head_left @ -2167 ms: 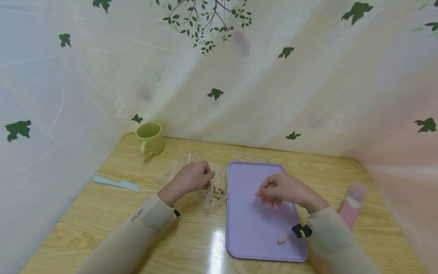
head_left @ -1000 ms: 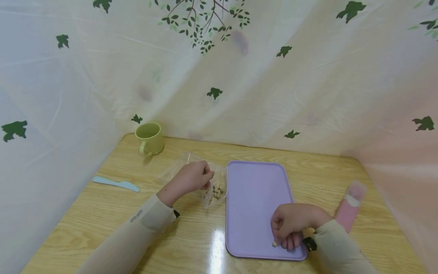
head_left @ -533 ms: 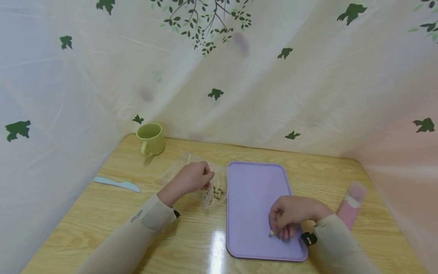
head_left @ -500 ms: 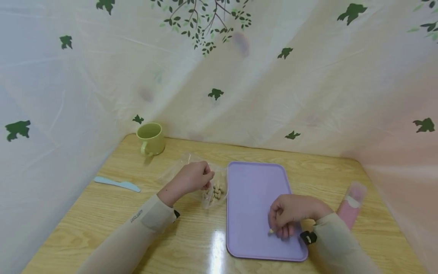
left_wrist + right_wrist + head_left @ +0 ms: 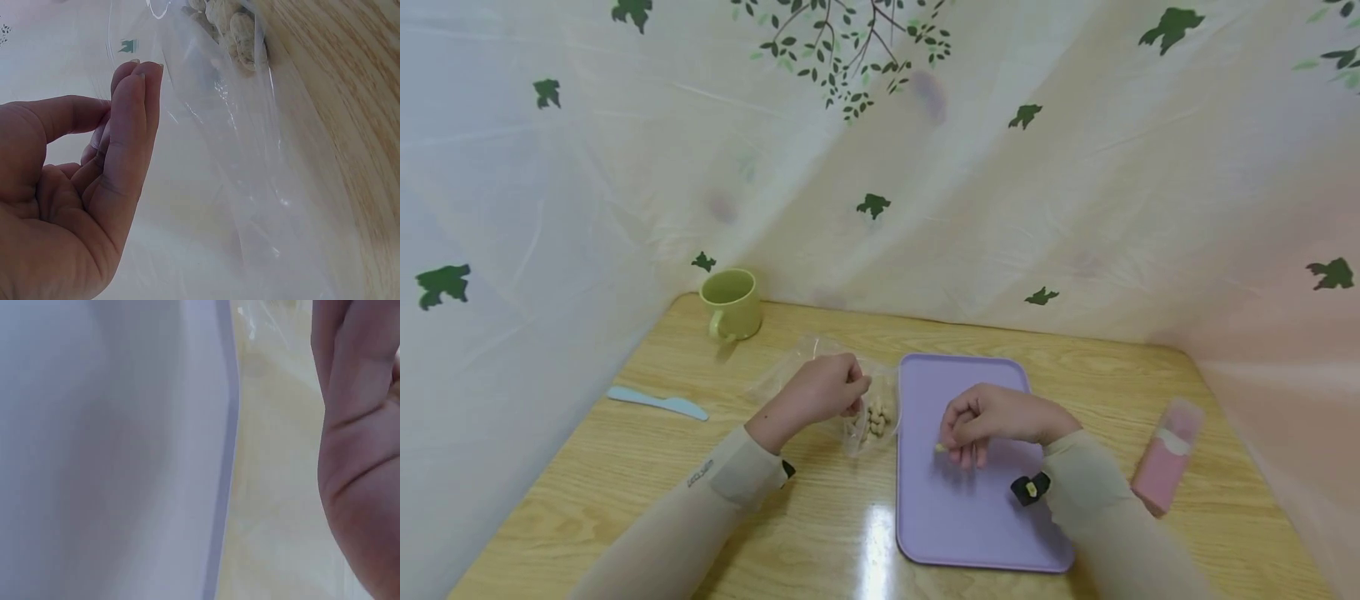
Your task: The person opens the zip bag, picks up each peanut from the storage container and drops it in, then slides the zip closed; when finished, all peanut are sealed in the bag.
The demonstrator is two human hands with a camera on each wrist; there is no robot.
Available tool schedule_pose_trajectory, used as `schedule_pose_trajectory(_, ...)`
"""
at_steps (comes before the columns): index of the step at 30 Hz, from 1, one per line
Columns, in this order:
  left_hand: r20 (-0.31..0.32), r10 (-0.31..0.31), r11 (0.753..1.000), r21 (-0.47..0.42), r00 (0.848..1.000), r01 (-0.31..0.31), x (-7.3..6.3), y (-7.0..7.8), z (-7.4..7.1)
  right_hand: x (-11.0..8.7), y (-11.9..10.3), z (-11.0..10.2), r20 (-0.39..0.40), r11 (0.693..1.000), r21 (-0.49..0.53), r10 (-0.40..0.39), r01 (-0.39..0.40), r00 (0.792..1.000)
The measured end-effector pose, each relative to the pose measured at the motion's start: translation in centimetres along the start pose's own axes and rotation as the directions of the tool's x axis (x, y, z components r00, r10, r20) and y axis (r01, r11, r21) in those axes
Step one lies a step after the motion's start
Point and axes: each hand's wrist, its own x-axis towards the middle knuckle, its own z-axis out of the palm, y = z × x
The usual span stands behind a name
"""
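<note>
My left hand (image 5: pixel 820 385) pinches the edge of a clear plastic bag (image 5: pixel 231 162) between thumb and fingers. Several peanuts in their shells (image 5: pixel 876 419) lie inside the bag, at its right end beside the tray. Over the left half of a purple tray (image 5: pixel 955 525), my right hand (image 5: pixel 992 417) pinches a single peanut (image 5: pixel 940 448), of which only the tip shows past the fingertips. In the right wrist view the fingers of the right hand (image 5: pixel 362 437) appear at the right, with the peanut out of sight.
A green mug (image 5: pixel 733 308) stands at the back left of the wooden table (image 5: pixel 820 517). Nearer lies a light blue plastic knife (image 5: pixel 658 402). A pink case with a clear top (image 5: pixel 1165 467) lies right of the tray. A leaf-printed curtain (image 5: pixel 962 208) closes off the back.
My right hand went down to the peanut at the tray's front right, took it up and carried it left and away from me. The left hand stays at the bag.
</note>
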Motion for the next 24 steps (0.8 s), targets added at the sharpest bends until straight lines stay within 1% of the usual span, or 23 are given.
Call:
schedule_pose_trajectory(3,0.000,0.004,1.000,0.003,1.000,-0.004,0.0,0.0,0.0,1.6,-0.6,0.3,-0.068,1.000,0.009,-0.019,0.019,0.997)
schedule_pose_trajectory(6,-0.002,0.007,1.000,0.005,1.000,-0.007,0.1,0.1,0.0,3.1,-1.3,0.7,-0.135,0.999,0.028,-0.015,0.019,0.991)
schedule_pose_trajectory(12,-0.011,0.014,1.000,0.015,1.000,-0.014,0.1,0.2,0.0,5.3,-2.4,1.6,-0.259,0.997,0.079,0.026,-0.006,0.966)
schedule_pose_trajectory(16,-0.013,0.018,1.000,0.018,1.000,-0.018,0.1,0.1,0.0,6.1,-2.9,2.1,-0.327,0.994,0.106,0.044,-0.009,0.944)
schedule_pose_trajectory(20,-0.016,0.023,1.000,0.022,1.000,-0.022,0.2,0.0,0.0,6.3,-3.3,2.3,-0.379,0.991,0.131,0.060,-0.011,0.924)
schedule_pose_trajectory(24,-0.015,0.022,1.000,0.019,1.000,-0.022,0.2,-0.1,0.1,6.2,-3.4,2.5,-0.408,0.994,0.111,0.062,-0.018,0.911)
